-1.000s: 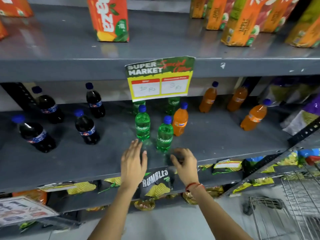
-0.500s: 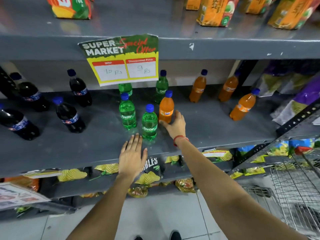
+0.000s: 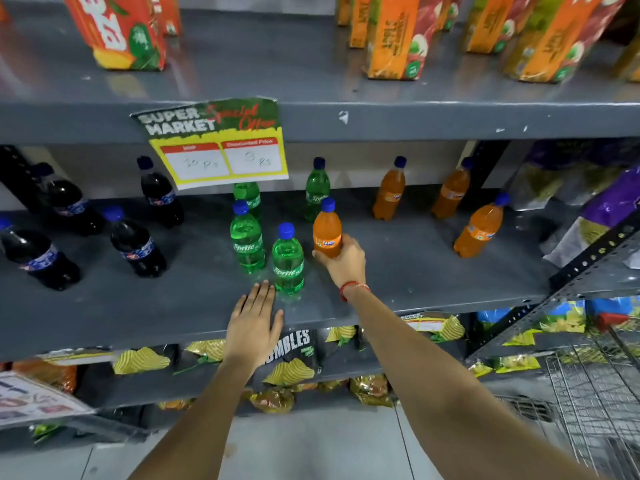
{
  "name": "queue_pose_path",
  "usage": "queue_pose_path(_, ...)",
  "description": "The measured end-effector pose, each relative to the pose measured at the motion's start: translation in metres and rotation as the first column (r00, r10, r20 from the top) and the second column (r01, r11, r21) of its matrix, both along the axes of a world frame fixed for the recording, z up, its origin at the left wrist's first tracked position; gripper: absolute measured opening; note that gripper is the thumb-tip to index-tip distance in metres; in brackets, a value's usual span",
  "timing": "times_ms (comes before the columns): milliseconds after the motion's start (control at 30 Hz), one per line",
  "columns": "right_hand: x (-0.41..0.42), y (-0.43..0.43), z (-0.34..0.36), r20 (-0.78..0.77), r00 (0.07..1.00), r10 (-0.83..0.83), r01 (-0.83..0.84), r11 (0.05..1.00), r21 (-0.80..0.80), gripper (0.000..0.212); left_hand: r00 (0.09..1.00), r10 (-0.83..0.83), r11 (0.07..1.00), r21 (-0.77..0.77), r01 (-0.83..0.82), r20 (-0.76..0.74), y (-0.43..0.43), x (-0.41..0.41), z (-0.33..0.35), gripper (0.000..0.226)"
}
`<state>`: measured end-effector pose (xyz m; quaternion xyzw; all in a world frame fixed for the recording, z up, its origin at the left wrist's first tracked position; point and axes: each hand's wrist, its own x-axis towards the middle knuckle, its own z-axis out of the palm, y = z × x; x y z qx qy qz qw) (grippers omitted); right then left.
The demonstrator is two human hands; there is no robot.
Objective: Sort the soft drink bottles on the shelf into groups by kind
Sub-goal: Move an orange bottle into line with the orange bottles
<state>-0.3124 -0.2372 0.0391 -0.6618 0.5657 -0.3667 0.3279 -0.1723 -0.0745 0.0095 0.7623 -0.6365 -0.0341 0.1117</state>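
On the grey middle shelf (image 3: 398, 292) stand several dark cola bottles (image 3: 136, 242) at the left, several green Sprite bottles (image 3: 287, 259) in the centre and three orange bottles (image 3: 479, 226) at the right. One orange Fanta bottle (image 3: 326, 230) stands among the green ones. My right hand (image 3: 343, 259) wraps around its lower half. My left hand (image 3: 254, 320) lies flat, fingers together, on the shelf's front edge just before the nearest Sprite bottle.
A "Super Market" price sign (image 3: 218, 143) hangs from the upper shelf and hides the top of a rear Sprite bottle (image 3: 247, 195). Juice cartons (image 3: 393, 36) stand above. Snack bags (image 3: 287, 355) fill the shelf below. A wire cart (image 3: 595, 393) is at the lower right.
My right hand has gone from the shelf's front edge up to the Fanta bottle and closed around it. The left hand has stayed flat on the shelf. The view has shifted.
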Motion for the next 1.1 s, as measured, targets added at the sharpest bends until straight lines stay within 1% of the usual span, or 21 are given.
queue_pose_path(133,-0.036,-0.01,0.007,0.014,0.998,-0.067,0.068,0.995,-0.068,0.038,1.0,0.001,1.0,-0.012,-0.001,-0.008,-0.001,-0.002,0.003,0.062)
queue_pose_path(267,-0.083,-0.029,0.019,0.032,0.989,-0.141,0.143,0.989,-0.047,0.036,1.0,0.003,1.0,-0.017,-0.003,-0.009,0.0,-0.004,0.005,0.06)
queue_pose_path(367,-0.112,-0.039,0.022,0.029,0.984,-0.177,0.178,0.983,-0.044,0.034,1.0,0.011,1.0,-0.024,-0.011,-0.004,0.0,-0.004,0.005,0.069)
queue_pose_path(433,-0.125,-0.044,0.02,0.027,0.982,-0.185,0.185,0.982,-0.036,0.034,1.0,0.023,0.999,-0.034,-0.024,-0.006,0.0,-0.005,0.003,0.072)
queue_pose_path(533,-0.138,-0.047,0.012,0.008,0.985,-0.175,0.175,0.985,0.001,0.036,0.999,0.036,0.998,-0.045,-0.036,0.001,-0.002,-0.005,0.001,0.072)
queue_pose_path(667,-0.144,-0.052,0.004,0.035,0.985,-0.167,0.167,0.986,0.016,0.037,0.999,0.04,0.998,-0.048,-0.04,0.016,-0.003,-0.005,-0.002,0.071)
queue_pose_path(900,-0.151,-0.068,0.005,0.004,0.995,-0.102,0.102,0.995,0.017,0.039,0.998,0.055,0.997,-0.048,-0.054,0.026,-0.005,-0.008,0.0,0.071)
queue_pose_path(1100,-0.155,-0.071,0.005,-0.026,0.999,-0.029,0.03,0.999,0.042,0.045,0.998,0.065,0.998,-0.029,-0.064,0.027,-0.005,-0.007,0.0,0.069)
